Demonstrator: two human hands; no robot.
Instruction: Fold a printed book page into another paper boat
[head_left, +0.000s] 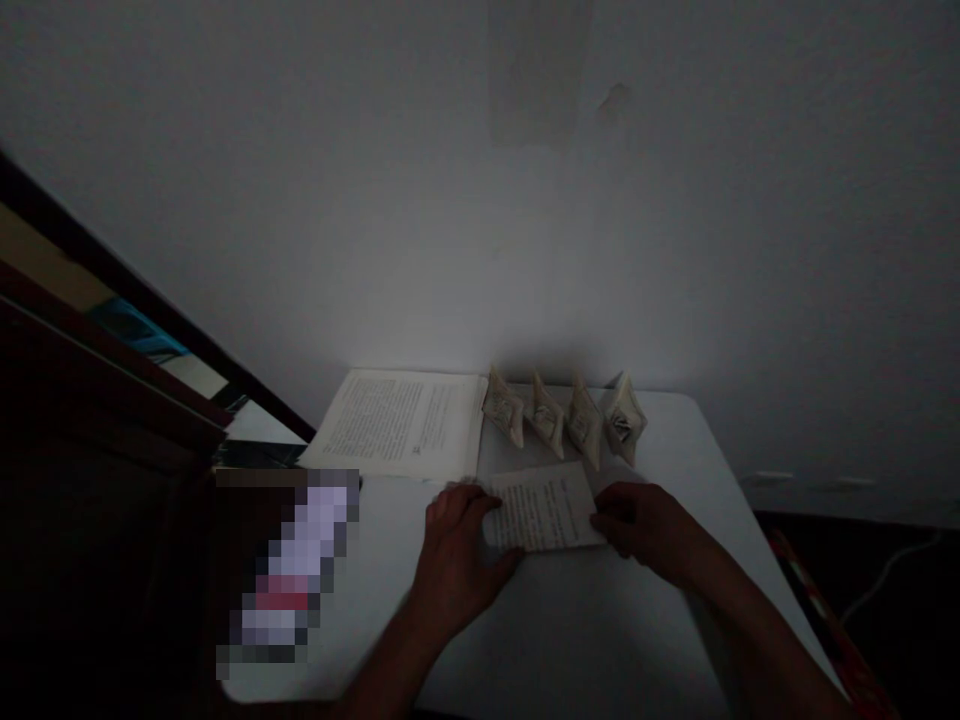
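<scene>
White printed paper [546,508] lies between the hands, seemingly longest along the table's [375,570] far edge, left hand [459,540] spread against its left side, right hand [637,515] pinching its right edge.

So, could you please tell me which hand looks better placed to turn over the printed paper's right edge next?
Probably the right hand: it is at that edge of the printed paper, while the left hand rests at the opposite side.

Left hand [461,540]: rests on rectangular printed white paper [547,510]
Right hand [641,520]: pinches its right edge
Behind: four beige folded-paper boats [547,418]
</scene>
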